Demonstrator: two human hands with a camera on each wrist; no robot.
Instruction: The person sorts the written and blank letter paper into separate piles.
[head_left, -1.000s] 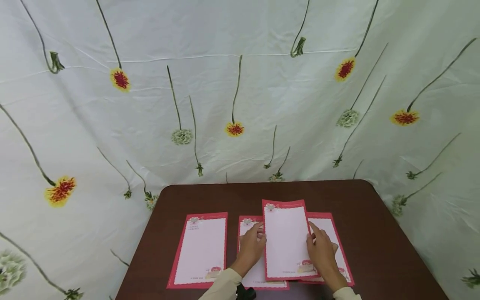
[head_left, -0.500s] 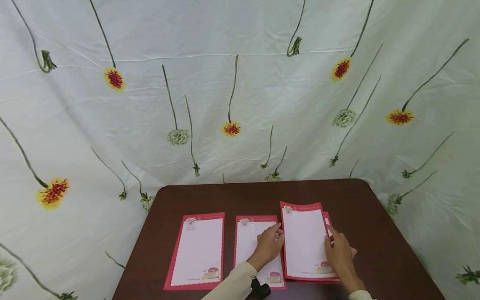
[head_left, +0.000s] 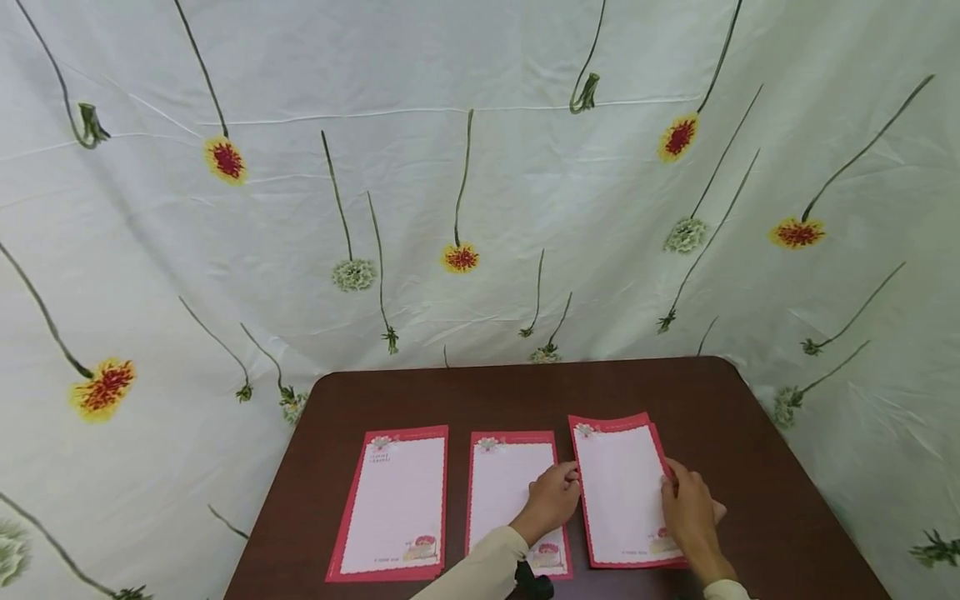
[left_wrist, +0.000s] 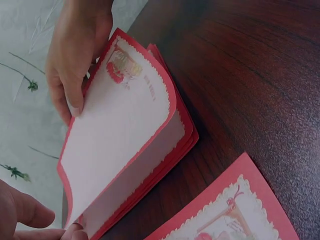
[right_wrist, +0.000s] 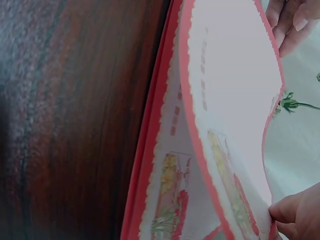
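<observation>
Both hands hold a pink-bordered sheet of stationery paper (head_left: 618, 492) above a matching stack (left_wrist: 182, 132) at the table's right. The left hand (head_left: 552, 500), its fingers curled, is at the sheet's left edge. At the right edge, the right hand (head_left: 692, 517) grips the paper, thumb on the upper face. The sheet bows upward in both wrist views, and its near edge stands off the pages below. Left of it lies a second similar sheet or pad (head_left: 510, 467), partly covered by the left forearm.
A third pink-bordered sheet or pad (head_left: 397, 500), with small writing at its top, lies at the left of the dark brown table (head_left: 480, 392). A white flower-printed cloth (head_left: 405, 167) hangs behind the table.
Both hands have carried the sheet to the right, off the middle pad and over the right stack, then slightly down and toward the near side.
</observation>
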